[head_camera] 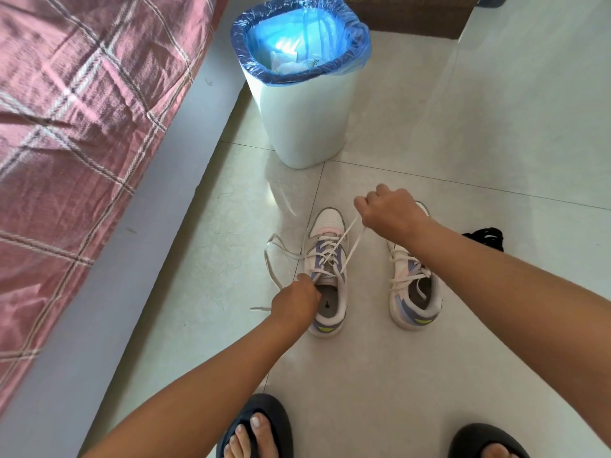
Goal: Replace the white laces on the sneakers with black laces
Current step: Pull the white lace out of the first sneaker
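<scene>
Black slippers (256, 424) at bottom edge, toes showing, second slipper (489, 441) bottom right. Left hand (294, 300) clenched at collar of left sneaker (327, 272), fingers curled down by the tongue, seemingly gripping the shoe edge or the lace; exact grasp hidden by the knuckles. Right hand (390, 211) raised above the toe end, fingers closed, pinching white lace (350, 239) and holding it taut, strand running diagonally down to the eyelets. Loose end of same lace looping over floor (429, 375) left of the shoe, tip lying near left wrist. Right sneaker (413, 292) just beside, partly under right forearm, white lace in place, loosened. Both shoes upright, heels toward camera. Black laces (486, 238) bunched on tile beyond right forearm, well apart from both hands, partly hidden. White bin (304, 120) with blue liner (297, 38) farther back, paper inside. Bed with pink checked cover (82, 110) along left side.
</scene>
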Motion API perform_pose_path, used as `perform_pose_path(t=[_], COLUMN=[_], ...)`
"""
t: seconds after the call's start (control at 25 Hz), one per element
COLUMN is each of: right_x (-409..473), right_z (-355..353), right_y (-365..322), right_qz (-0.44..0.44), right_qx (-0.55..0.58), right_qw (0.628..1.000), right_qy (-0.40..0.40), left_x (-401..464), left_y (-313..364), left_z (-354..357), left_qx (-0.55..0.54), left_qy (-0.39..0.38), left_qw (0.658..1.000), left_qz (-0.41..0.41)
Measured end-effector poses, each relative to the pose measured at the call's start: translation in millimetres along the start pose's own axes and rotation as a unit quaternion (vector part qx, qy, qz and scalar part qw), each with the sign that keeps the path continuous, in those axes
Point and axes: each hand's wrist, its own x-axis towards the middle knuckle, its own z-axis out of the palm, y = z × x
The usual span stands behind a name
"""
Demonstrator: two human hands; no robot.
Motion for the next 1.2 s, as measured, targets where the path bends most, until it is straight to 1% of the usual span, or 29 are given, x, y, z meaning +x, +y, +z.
perform_pose_path(t=[0.04, 0.12, 0.16, 0.2, 0.32, 0.44, 0.52, 0.56, 0.6, 0.64, 0.68, 0.72, 0.8, 0.84, 0.92, 1.0, 1.04, 1.08, 1.12, 1.2], right_x=[3, 12, 17, 20, 22, 29, 31, 31, 32, 31, 31, 33, 35, 33, 19, -11, -26, -37, -45, -49], right_z=[2, 8, 13, 16, 19, 14, 12, 13, 15, 16, 17, 17, 8, 2, -6, -13, -13, -10, -9, -4], right_y=[0, 3, 8, 16, 40, 48, 46, 48, 55, 64, 75, 84, 83, 70, 27, -26, -50, -69, -83, -98], right_qz=[0.014, 0.08, 0.11, 0.134, 0.173, 0.151, 0.18, 0.225, 0.283, 0.344, 0.379, 0.383, 0.323, 0.287, 0.204, 0.127, 0.102, 0.087, 0.075, 0.076], right_qx=[0.013, 0.135, 0.16, 0.169, 0.145, 0.176, 0.224, 0.266, 0.313, 0.35, 0.377, 0.405, 0.473, 0.517, 0.58, 0.6, 0.599, 0.589, 0.563, 0.489], right_qw=[0.999, 0.978, 0.966, 0.958, 0.953, 0.956, 0.944, 0.925, 0.896, 0.866, 0.843, 0.829, 0.818, 0.803, 0.775, 0.753, 0.749, 0.755, 0.778, 0.841], right_qy=[-0.042, -0.136, -0.169, -0.189, -0.201, -0.181, -0.161, -0.155, -0.137, -0.099, -0.057, -0.036, -0.049, -0.071, -0.149, -0.238, -0.264, -0.274, -0.269, -0.218], left_x=[1, 1, 2, 2, 0, -2, 0, 1, 2, 0, -4, -8, -15, -16, -13, -6, -3, -1, 1, 5], left_y=[0, 1, 1, 2, 4, 8, 15, 18, 20, 21, 19, 16, 11, 9, 7, 7, 9, 11, 14, 18], left_z=[0, -1, -2, -2, -2, -3, -8, -11, -13, -13, -10, -6, -3, -5, -10, -15, -16, -16, -16, -15], left_qx=[-0.003, -0.008, -0.006, -0.002, 0.004, -0.006, -0.028, -0.046, -0.064, -0.079, -0.089, -0.099, -0.112, -0.107, -0.065, -0.021, -0.009, 0.006, 0.025, 0.057], left_qy=[-0.003, -0.01, -0.011, -0.012, -0.018, -0.036, -0.049, -0.057, -0.068, -0.083, -0.097, -0.103, -0.1, -0.093, -0.06, -0.014, 0.007, 0.025, 0.034, 0.031], left_qw=[1.0, 1.0, 1.0, 1.0, 1.0, 0.999, 0.998, 0.997, 0.994, 0.992, 0.989, 0.987, 0.987, 0.989, 0.996, 0.999, 0.998, 0.997, 0.996, 0.993], left_qz=[-0.002, -0.005, -0.006, -0.008, -0.01, -0.009, -0.022, -0.036, -0.05, -0.061, -0.067, -0.07, -0.064, -0.053, -0.012, 0.036, 0.056, 0.072, 0.082, 0.095])
